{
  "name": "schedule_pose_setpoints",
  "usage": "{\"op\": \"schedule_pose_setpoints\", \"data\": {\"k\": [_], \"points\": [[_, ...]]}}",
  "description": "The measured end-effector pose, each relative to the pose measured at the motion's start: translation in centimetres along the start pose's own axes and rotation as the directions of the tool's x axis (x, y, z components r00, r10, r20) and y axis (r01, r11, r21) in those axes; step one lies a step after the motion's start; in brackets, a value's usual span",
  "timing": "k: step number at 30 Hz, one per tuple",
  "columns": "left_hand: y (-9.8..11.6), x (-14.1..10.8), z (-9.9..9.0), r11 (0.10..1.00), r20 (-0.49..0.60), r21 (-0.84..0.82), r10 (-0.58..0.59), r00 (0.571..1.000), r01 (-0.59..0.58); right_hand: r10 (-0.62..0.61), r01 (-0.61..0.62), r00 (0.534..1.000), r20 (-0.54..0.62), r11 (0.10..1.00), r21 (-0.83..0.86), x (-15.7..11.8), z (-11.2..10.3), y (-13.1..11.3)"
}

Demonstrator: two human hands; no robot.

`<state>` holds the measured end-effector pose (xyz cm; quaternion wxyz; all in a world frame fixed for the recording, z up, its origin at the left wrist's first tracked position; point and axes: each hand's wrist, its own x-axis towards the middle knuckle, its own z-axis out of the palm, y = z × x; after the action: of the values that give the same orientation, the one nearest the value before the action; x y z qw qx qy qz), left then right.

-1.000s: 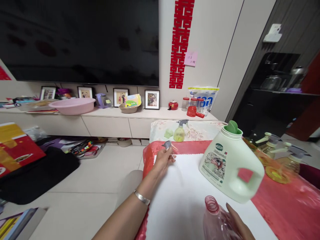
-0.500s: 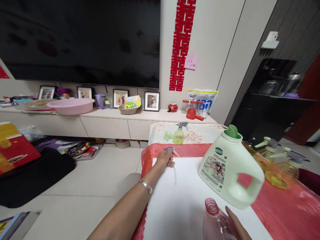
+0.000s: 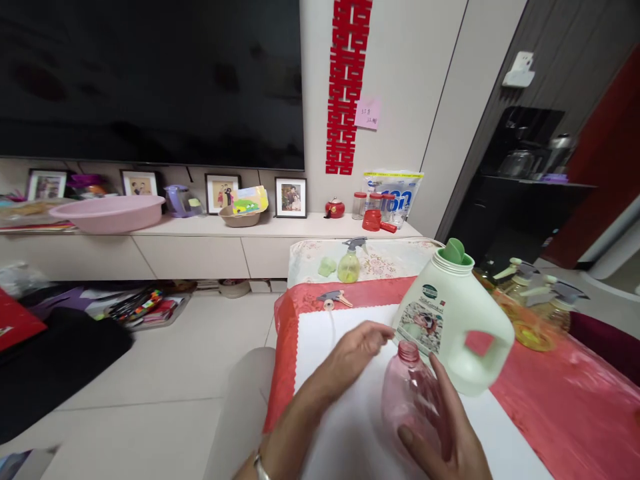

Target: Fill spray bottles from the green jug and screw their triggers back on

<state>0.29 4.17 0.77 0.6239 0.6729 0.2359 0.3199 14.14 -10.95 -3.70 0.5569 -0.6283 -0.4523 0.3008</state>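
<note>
Left hand (image 3: 361, 345) lets go of the sprayer head (image 3: 332, 297) as the pink bottle (image 3: 404, 390) shifts closer to the jug (image 3: 463, 303)

Half a second ago the left fingers were at the sprayer head; now that piece lies by itself near the far left corner of the table, its body on the red cloth (image 3: 555, 407) and its thin tube (image 3: 333, 329) running onto the white sheet (image 3: 357, 413). The left hand is back beside the neck of the pink bottle, fingers loosely bent and pointing toward it, with nothing visible in its grasp. Motion blur and overlap make it hard to say whether its fingertips brush the jug behind them.

The right hand (image 3: 447, 430) grips the pink bottle around its lower body, thumb across the near side and a finger along the right. The bottle is clear pink, without a top, and stands about upright over the white sheet, just in front of the pale green jug, whose mouth shows a green spout (image 3: 455, 250).

Past the red cloth, a yellow-green spray bottle (image 3: 349, 268) stands on a flowered cover (image 3: 383, 265) beside a crumpled green piece (image 3: 327, 267). More spray bottles (image 3: 556, 310) stand beyond the jug on the right.
</note>
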Motion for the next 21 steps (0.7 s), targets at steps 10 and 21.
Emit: {"op": "schedule_pose_setpoints", "data": {"k": [10,21], "points": [[-3.0,-1.1,2.4,0.979,0.063,-0.196,-0.049,0.997,0.060,-0.224,0.232,0.973,0.059,0.933,-0.277,1.5,1.4,2.5],[-5.2,0.2,2.0,0.897,-0.387,0.427,0.296,0.873,-0.115,-0.275,0.190,0.769,-0.577,0.960,-0.204,5.4,-9.7,-0.6]]}}
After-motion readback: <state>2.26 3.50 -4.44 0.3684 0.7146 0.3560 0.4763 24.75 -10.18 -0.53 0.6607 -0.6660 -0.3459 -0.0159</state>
